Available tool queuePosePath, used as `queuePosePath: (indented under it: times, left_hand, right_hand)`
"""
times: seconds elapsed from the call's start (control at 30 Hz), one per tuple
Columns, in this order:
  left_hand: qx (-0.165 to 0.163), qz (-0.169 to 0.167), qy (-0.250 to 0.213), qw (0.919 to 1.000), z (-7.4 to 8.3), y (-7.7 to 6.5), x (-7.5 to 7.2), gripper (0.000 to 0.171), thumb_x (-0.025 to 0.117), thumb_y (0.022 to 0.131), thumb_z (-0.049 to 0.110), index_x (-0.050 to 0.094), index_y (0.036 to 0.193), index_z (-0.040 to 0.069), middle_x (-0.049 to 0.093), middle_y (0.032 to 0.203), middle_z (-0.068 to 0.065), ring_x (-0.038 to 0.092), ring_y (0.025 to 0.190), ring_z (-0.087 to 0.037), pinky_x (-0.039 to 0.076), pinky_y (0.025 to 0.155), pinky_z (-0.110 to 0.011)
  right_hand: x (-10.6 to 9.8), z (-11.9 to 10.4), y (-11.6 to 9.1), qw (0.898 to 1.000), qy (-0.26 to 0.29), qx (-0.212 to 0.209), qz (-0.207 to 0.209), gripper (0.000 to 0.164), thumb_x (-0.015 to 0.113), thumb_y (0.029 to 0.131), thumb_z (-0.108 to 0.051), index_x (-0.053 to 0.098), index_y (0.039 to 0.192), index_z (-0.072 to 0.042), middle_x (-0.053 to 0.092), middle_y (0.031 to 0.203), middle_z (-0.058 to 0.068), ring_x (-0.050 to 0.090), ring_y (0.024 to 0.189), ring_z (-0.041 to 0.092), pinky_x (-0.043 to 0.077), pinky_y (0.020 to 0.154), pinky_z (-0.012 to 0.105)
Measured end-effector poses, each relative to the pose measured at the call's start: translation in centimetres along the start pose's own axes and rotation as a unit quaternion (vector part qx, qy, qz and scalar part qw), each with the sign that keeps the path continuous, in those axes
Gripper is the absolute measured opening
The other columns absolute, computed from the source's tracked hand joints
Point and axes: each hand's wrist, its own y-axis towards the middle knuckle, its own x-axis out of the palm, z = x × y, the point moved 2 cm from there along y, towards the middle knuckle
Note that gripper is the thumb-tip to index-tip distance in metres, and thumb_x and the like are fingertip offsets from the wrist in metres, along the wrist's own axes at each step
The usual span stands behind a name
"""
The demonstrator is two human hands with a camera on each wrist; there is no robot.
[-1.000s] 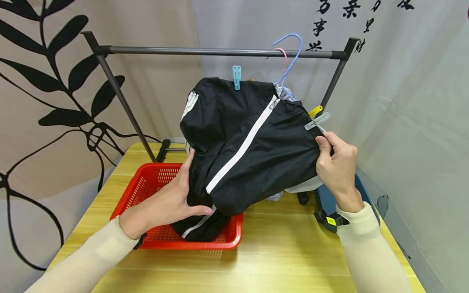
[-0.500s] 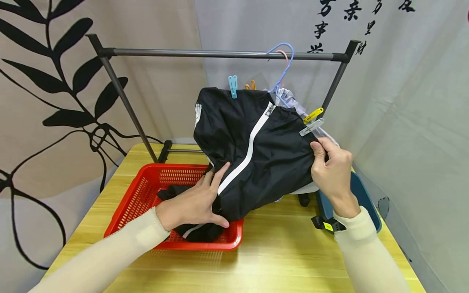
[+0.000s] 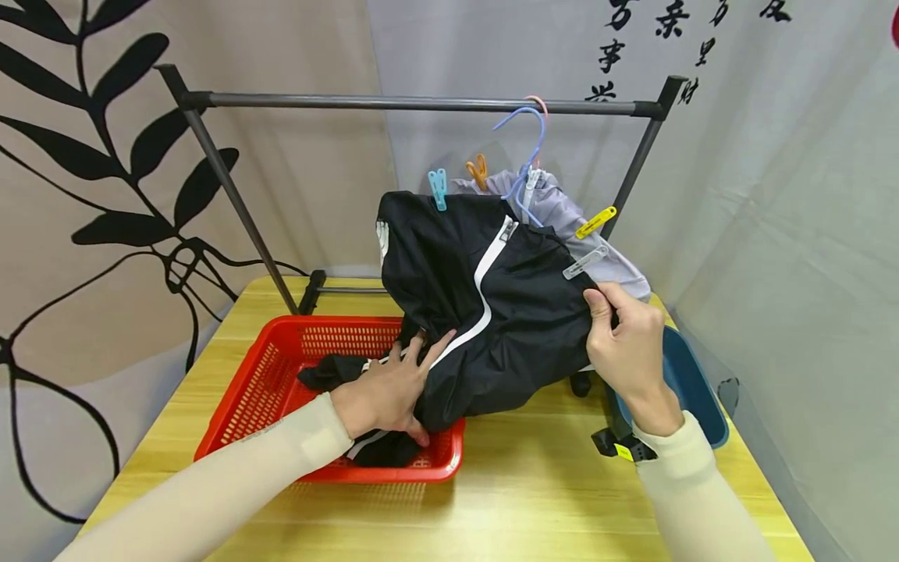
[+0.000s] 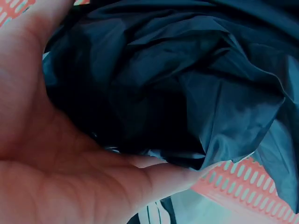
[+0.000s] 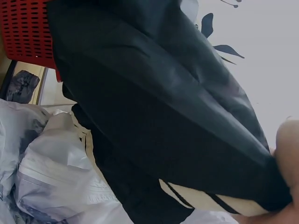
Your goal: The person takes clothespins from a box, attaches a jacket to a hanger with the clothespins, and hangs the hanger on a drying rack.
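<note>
A black jacket (image 3: pixel 523 328) with a white zip hangs on a blue hanger (image 3: pixel 539 144), whose hook is off the bar and below it. A light blue clothespin (image 3: pixel 438 190) and a clear clothespin (image 3: pixel 584 262) sit on its shoulders. My right hand (image 3: pixel 628 343) pinches the jacket's right edge between thumb and fingers. The left hand (image 3: pixel 393 390) lies with spread fingers against its lower left part, over the basket. In the left wrist view, black cloth (image 4: pixel 163 93) bunches between thumb and palm. Striped white trim (image 5: pixel 205 198) shows beside the right hand in the right wrist view.
A red basket (image 3: pixel 239 406) stands on the wooden table (image 3: pixel 562 499), part of the jacket inside it. Behind, a lilac garment (image 3: pixel 562 203) hangs from the grey rack bar (image 3: pixel 393 101), with orange (image 3: pixel 478 170) and yellow (image 3: pixel 595 222) clothespins. A blue bin (image 3: pixel 691 386) stands at the right.
The jacket and blue hanger have come down and the hook has dropped below the bar. My left hand has moved right along the jacket's lower part; the right hand keeps its pinch, slightly lower.
</note>
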Motion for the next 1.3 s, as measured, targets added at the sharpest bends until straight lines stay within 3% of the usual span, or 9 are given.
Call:
queuePosePath:
  times: [0.13, 0.27, 0.5, 0.6, 0.83, 1.03, 1.1, 1.17, 1.3]
  left_hand:
    - [-0.007, -0.01, 0.011, 0.9999, 0.1, 0.2, 0.2, 0.171, 0.115, 0.065, 0.056, -0.003, 0.187, 0.038, 0.027, 0.188, -0.024, 0.048, 0.163, -0.063, 0.052, 0.118, -0.085]
    - [-0.001, -0.015, 0.011, 0.9998, -0.4, 0.8, 0.9, 0.149, 0.115, 0.07, 0.046, 0.021, 0.184, 0.024, 0.03, 0.183, -0.023, 0.056, 0.151, -0.06, 0.056, 0.115, -0.08]
    - [0.022, -0.017, 0.0, 0.9996, -3.8, 3.9, 4.4, 0.129, 0.111, 0.077, 0.045, 0.036, 0.179, 0.017, 0.029, 0.184, -0.028, 0.063, 0.14, -0.06, 0.062, 0.101, -0.078]
    - [0.039, -0.018, 0.0, 0.9991, -4.7, 4.4, 4.9, 0.124, 0.11, 0.079, 0.041, 0.041, 0.179, 0.016, 0.031, 0.183, -0.032, 0.066, 0.137, -0.061, 0.065, 0.095, -0.076]
    - [0.083, -0.029, -0.017, 0.996, -6.1, 4.1, 5.1, 0.128, 0.104, 0.088, 0.027, 0.021, 0.185, 0.014, 0.036, 0.179, -0.042, 0.068, 0.137, -0.062, 0.063, 0.11, -0.072]
    - [0.128, 0.002, 0.01, 0.9917, -9.8, 6.5, 8.6, 0.124, 0.098, 0.095, 0.024, 0.014, 0.186, 0.022, 0.053, 0.168, -0.037, 0.075, 0.127, -0.055, 0.064, 0.113, -0.064]
    - [0.127, 0.004, 0.013, 0.9918, -9.3, 5.8, 7.5, 0.111, 0.094, 0.098, 0.02, 0.022, 0.183, 0.017, 0.06, 0.162, -0.033, 0.078, 0.119, -0.053, 0.066, 0.109, -0.061]
    - [0.133, 0.006, 0.016, 0.991, -10.0, 6.1, 7.9, 0.103, 0.088, 0.104, 0.02, 0.023, 0.184, 0.018, 0.065, 0.158, -0.029, 0.08, 0.118, -0.05, 0.067, 0.107, -0.059]
    - [0.129, -0.012, -0.002, 0.9916, -8.0, 4.1, 4.6, 0.083, 0.083, 0.106, 0.007, 0.036, 0.173, 0.01, 0.076, 0.137, -0.03, 0.081, 0.113, -0.05, 0.068, 0.103, -0.06]
  right_hand:
    - [0.0, 0.0, -0.3, 1.0, -0.002, -0.004, 0.0, 0.013, 0.076, 0.108, 0.0, 0.08, 0.097, 0.005, 0.08, 0.08, 0.02, 0.071, 0.063, 0.036, 0.044, 0.062, 0.031]
    - [0.0, 0.1, -0.5, 1.0, -0.01, -0.007, -0.012, 0.015, 0.075, 0.11, -0.003, 0.079, 0.097, 0.005, 0.078, 0.08, 0.021, 0.07, 0.062, 0.035, 0.043, 0.061, 0.032]
    - [-0.2, 0.4, -0.7, 1.0, -0.015, -0.005, -0.022, 0.017, 0.074, 0.111, -0.005, 0.079, 0.098, 0.005, 0.076, 0.079, 0.022, 0.067, 0.061, 0.033, 0.042, 0.06, 0.031]
    - [-0.2, 0.5, -0.9, 1.0, -0.014, -0.006, -0.019, 0.015, 0.075, 0.11, -0.003, 0.078, 0.097, 0.005, 0.075, 0.078, 0.022, 0.065, 0.059, 0.032, 0.041, 0.059, 0.031]
    - [-0.3, 0.7, -1.0, 1.0, -0.015, -0.002, -0.021, 0.016, 0.074, 0.111, -0.003, 0.078, 0.098, 0.005, 0.076, 0.079, 0.023, 0.065, 0.061, 0.033, 0.041, 0.06, 0.031]
    - [-0.2, 0.9, -1.2, 1.0, -0.012, 0.0, -0.015, 0.013, 0.076, 0.108, 0.0, 0.079, 0.097, 0.005, 0.077, 0.079, 0.021, 0.068, 0.062, 0.035, 0.043, 0.061, 0.031]
    - [-0.2, 0.8, -1.3, 1.0, -0.013, 0.002, -0.017, 0.014, 0.075, 0.109, -0.001, 0.079, 0.097, 0.005, 0.079, 0.081, 0.021, 0.071, 0.064, 0.036, 0.045, 0.062, 0.032]
    - [-0.1, 0.9, -1.4, 1.0, -0.013, 0.004, -0.018, 0.013, 0.076, 0.109, -0.001, 0.08, 0.097, 0.004, 0.079, 0.081, 0.02, 0.073, 0.065, 0.037, 0.046, 0.063, 0.033]
    - [0.0, 1.0, -1.5, 1.0, -0.016, 0.004, -0.022, 0.013, 0.076, 0.109, -0.002, 0.08, 0.097, 0.003, 0.08, 0.083, 0.02, 0.076, 0.068, 0.039, 0.048, 0.065, 0.036]
